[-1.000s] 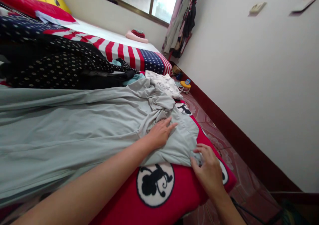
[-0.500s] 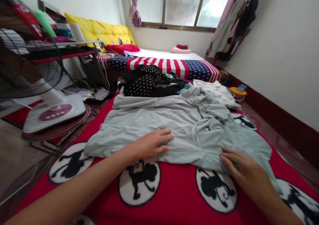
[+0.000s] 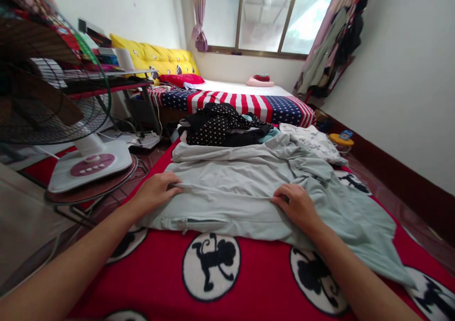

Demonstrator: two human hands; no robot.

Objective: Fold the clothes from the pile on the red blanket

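A pale grey-green garment (image 3: 227, 212) lies spread across a red blanket (image 3: 156, 273) printed with black monkeys in white circles. A pocket slit with a zip pull (image 3: 185, 224) shows along its near edge. My left hand (image 3: 158, 190) pinches the cloth at the left part of the garment. My right hand (image 3: 295, 205) pinches it further right, with thumb and fingertips together. Between the two hands a fold of cloth runs nearly straight. Toward the garment's right side the fabric is bunched and wrinkled.
Behind the garment sit a pile of dark polka-dot clothes (image 3: 223, 124) and a white patterned garment (image 3: 311, 141). A fan (image 3: 88, 162) stands on a round stool at left. A yellow stool (image 3: 341, 141) is at right. Another bed (image 3: 231, 104) lies beneath the window.
My left hand has moved left and my right hand left and farther from me; both went from lying on the cloth to pinching it. The pocket zip now shows at the near edge.
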